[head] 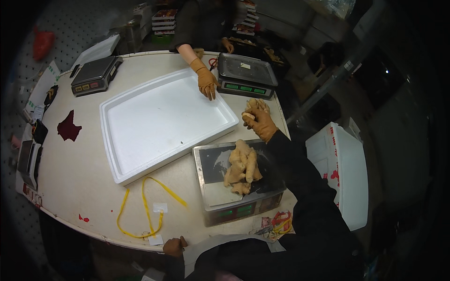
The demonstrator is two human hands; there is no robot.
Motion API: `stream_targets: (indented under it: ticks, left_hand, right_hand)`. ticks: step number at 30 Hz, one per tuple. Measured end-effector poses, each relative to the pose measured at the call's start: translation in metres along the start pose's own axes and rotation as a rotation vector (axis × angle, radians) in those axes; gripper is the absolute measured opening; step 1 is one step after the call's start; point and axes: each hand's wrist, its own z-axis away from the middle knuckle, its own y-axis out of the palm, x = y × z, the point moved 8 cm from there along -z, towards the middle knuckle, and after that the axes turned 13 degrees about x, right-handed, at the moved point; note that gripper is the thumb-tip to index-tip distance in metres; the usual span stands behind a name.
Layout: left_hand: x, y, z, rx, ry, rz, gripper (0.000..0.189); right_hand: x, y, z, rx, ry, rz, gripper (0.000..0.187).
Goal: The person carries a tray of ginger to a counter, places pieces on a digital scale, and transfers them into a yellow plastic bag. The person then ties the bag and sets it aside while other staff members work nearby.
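Note:
My right hand (263, 127), in a brown glove, grips a small piece of ginger root (249, 115) beyond the near digital scale. Just past it on the table sits another clump of ginger (262, 104). A pile of ginger roots (242, 163) and a pale card (221, 194) rest on the steel and black top of the near scale (270, 175), whose green displays are lit. At the table's front edge is my left hand (174, 247), also gloved, its fingers curled; whether it holds anything is hidden. A shallow white foam box (165, 123) lies left of the scale.
Opposite me, a co-worker's gloved hand (207, 82) reaches over the box beside a second lit scale (247, 73). Another scale (95, 75) stands at the back left. Yellow strapping (123, 210) and red-handled scissors (279, 219) lie near me. A foam box (351, 179) stands at right.

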Motion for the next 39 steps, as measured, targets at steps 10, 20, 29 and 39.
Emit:
stream_targets:
  ticks: [10,20,29,39]
  left_hand:
    - [0.044,0.071,0.011,0.157,0.066,-0.019,0.035]
    - [0.034,0.052,-0.004,0.206,0.128,0.109,0.037]
    - [0.022,0.031,-0.009,0.227,0.061,0.263,0.038]
    - [0.006,0.014,-0.012,0.297,0.049,0.266,0.042]
  right_hand:
    - [-0.059,0.054,0.189,-0.433,0.214,0.544,0.043]
    - [-0.043,0.027,0.252,-0.668,0.005,0.300,0.036]
    - [-0.055,0.174,0.319,-0.145,0.272,-0.265,0.033]
    - [-0.033,0.259,0.323,0.223,0.129,-0.156,0.026]
